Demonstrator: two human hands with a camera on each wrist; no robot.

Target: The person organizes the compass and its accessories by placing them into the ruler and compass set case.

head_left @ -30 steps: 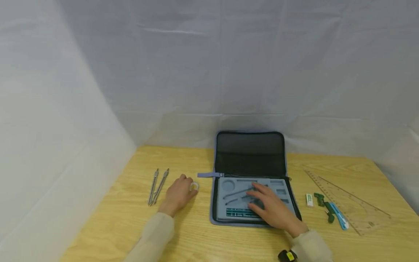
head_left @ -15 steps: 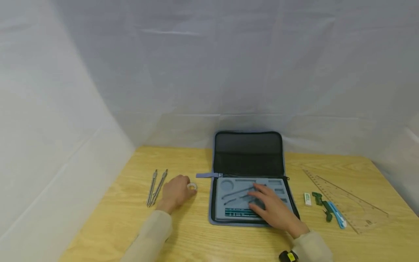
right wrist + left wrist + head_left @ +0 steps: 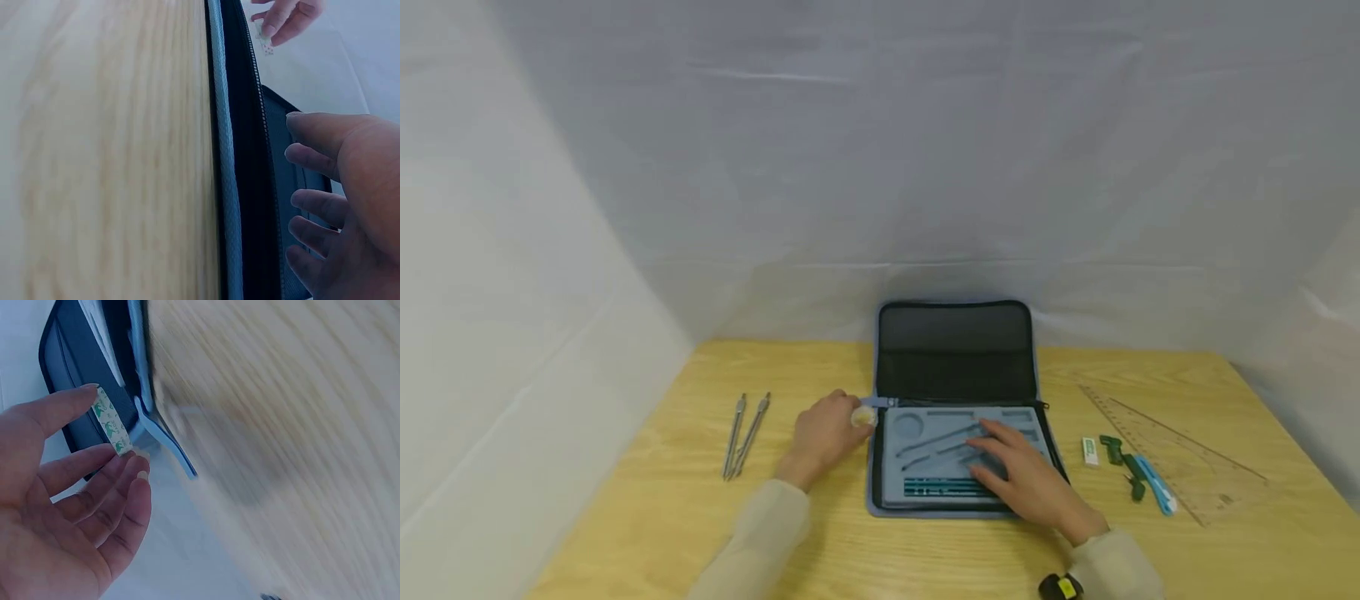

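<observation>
My left hand (image 3: 823, 433) pinches a small roll of tape (image 3: 864, 416) at the left edge of the opened zip case (image 3: 955, 358). In the left wrist view the tape roll (image 3: 112, 422) sits between thumb and fingertips, green print along its outer band. My right hand (image 3: 1026, 479) is over the grey-blue tray (image 3: 892, 483) of the case, fingers spread and gently bent around nothing. Whether its fingertips touch the tray is unclear. Dark teal pencils (image 3: 943, 487) lie in the tray's front slot. A round recess (image 3: 910, 426) shows at its back left; the right hand hides part of the tray.
Two silver compasses (image 3: 747, 437) lie on the table's left. To the right are a white and green eraser (image 3: 1090, 452), dark green pieces (image 3: 1111, 449), a light blue cutter (image 3: 1157, 485) and a clear set square (image 3: 1232, 487). A purple strap (image 3: 874, 402) juts from the case.
My left hand has carried the roll of tape rightward from the table to the case's edge. The right hand has stayed over the tray. The head view has shifted slightly.
</observation>
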